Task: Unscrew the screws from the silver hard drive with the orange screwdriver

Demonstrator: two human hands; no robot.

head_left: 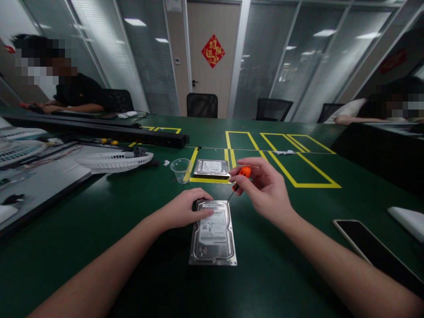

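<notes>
Likely screw work: right hand [270,190] clamped on screwdriver [245,172], bite unclear; left hand [185,208] pinning hard drive [215,234] below; needs steady twist.

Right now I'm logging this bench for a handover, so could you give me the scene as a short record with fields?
left hand: on near hard drive, thumb over its label
right hand: holding orange-handled screwdriver, tip at the drive's far right corner
second drive: farther off, beside yellow tape
clear cup: left of second drive
</notes>
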